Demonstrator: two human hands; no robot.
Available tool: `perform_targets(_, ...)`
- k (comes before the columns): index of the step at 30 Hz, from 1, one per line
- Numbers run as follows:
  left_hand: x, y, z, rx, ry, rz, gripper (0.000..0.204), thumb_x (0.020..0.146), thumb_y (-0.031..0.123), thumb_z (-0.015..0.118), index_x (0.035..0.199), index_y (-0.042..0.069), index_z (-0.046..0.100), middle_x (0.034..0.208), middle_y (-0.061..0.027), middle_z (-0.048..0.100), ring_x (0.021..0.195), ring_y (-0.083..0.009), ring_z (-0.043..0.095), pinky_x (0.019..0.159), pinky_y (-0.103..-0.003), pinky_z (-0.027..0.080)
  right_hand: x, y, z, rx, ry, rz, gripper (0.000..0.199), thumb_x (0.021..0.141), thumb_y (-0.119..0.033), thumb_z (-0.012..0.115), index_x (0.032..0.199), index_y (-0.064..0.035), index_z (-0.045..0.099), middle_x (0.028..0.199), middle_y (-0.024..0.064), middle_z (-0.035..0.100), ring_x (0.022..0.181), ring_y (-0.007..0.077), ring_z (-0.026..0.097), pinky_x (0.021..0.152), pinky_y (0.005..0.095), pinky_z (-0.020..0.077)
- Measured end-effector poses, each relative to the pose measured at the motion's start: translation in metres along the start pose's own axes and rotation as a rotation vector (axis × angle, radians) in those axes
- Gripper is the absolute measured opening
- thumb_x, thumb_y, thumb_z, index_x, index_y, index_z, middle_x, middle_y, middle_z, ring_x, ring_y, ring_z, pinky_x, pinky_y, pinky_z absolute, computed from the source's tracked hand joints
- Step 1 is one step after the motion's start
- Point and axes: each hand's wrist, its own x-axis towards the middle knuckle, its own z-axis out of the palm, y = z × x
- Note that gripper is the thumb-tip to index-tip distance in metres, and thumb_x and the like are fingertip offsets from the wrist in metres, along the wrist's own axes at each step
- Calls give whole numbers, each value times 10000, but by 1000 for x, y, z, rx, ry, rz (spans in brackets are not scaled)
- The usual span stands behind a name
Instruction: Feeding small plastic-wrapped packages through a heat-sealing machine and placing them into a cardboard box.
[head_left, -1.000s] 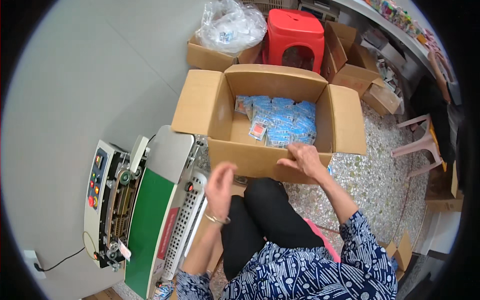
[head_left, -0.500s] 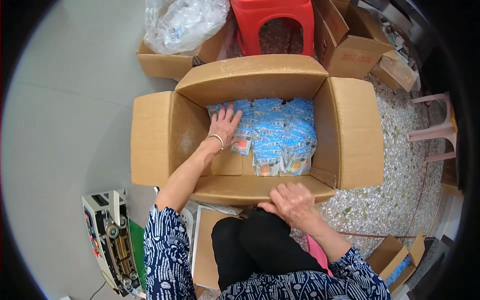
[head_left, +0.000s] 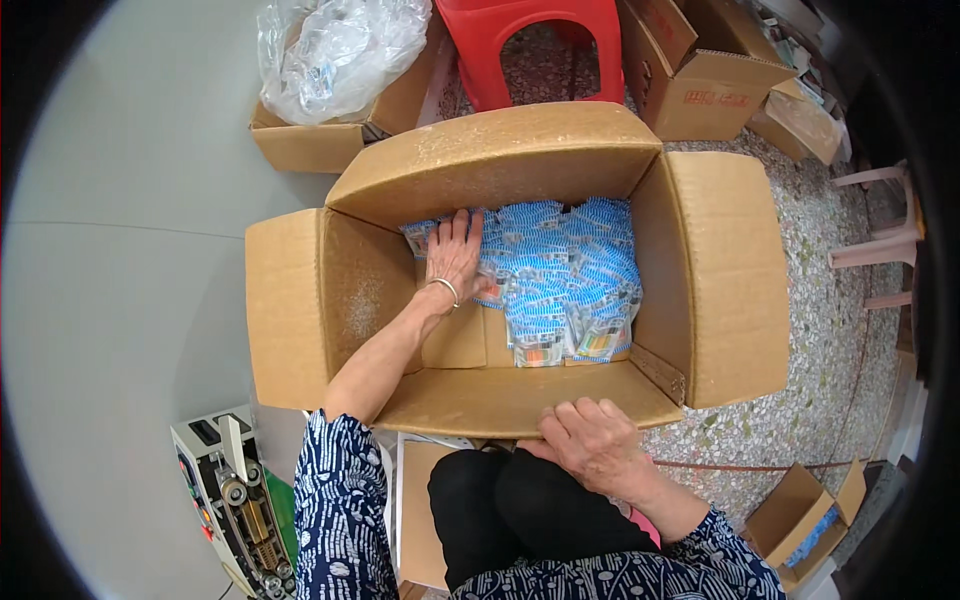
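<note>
Sits between a broad grey wall (head_left: 130, 300) at the left and speckled terrazzo floor (head_left: 820, 350) at the right. Faces a large open cardboard carton (head_left: 520, 400), side flaps spread outward to left and right, near wall close against knees in black trousers (head_left: 550, 505). Wears dark blue sleeves (head_left: 345, 500) with a white print. Has a red plastic stool (head_left: 530, 30) beyond the far edge, between a brown carton with red printing (head_left: 690, 95) to the right and a low carton (head_left: 305, 145) to the left, the latter topped by a crumpled clear plastic bag (head_left: 345, 55). Has a conveyor machine (head_left: 255, 530) with rollers and a strip of green belt at the lower left, and a pale pink plastic chair (head_left: 885, 248), partly lost in shadow, at the far right.

Looks down on a heap of flat plastic packets (head_left: 560, 265), striped blue and white, lying on the bottom of the central carton, massed toward the far and right walls. Lays the left hand (head_left: 455, 262) flat across the left part of the heap, fingers extended toward the far wall, palm side hidden. Curls the right hand (head_left: 590, 440) around the near rim, gripping the cardboard. Wears a thin bangle (head_left: 447, 286) on the left wrist.
</note>
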Motion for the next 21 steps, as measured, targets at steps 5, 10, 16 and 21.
perform_targets(5, -3, 5, 4, 1, 3, 49, 934, 446, 311, 828, 1232, 34, 406, 1211, -179, 399, 1094, -341, 392, 947, -478, 310, -2, -1, -2, 3, 8, 5, 352, 736, -400, 660, 846, -76, 577, 707, 14, 465, 649, 150, 490, 545, 273, 368)
perform_targets(10, -9, 11, 1, 33, 40, 98, 835, 461, 324, 816, 1162, 30, 469, 1225, -174, 394, 1135, -349, 372, 976, -505, 280, -3, -4, -6, 2, -19, 13, 355, 736, -407, 653, 853, -81, 571, 708, 17, 469, 639, 156, 495, 550, 273, 383)
perform_targets(16, -13, 17, -12, 162, 86, 160, 739, 500, 326, 796, 1106, 24, 501, 1273, -198, 368, 1193, -363, 336, 995, -523, 247, -3, -5, -8, 26, -8, 13, 351, 735, -410, 651, 837, -86, 562, 707, 13, 476, 633, 154, 496, 549, 274, 385)
perform_targets(21, -24, 6, 6, 175, 98, 255, 658, 563, 296, 776, 1074, -9, 493, 1203, -196, 444, 1170, -354, 378, 964, -450, 304, -1, -8, -9, 34, -1, 8, 344, 735, -411, 650, 824, -93, 554, 705, 11, 476, 630, 151, 495, 546, 274, 381)
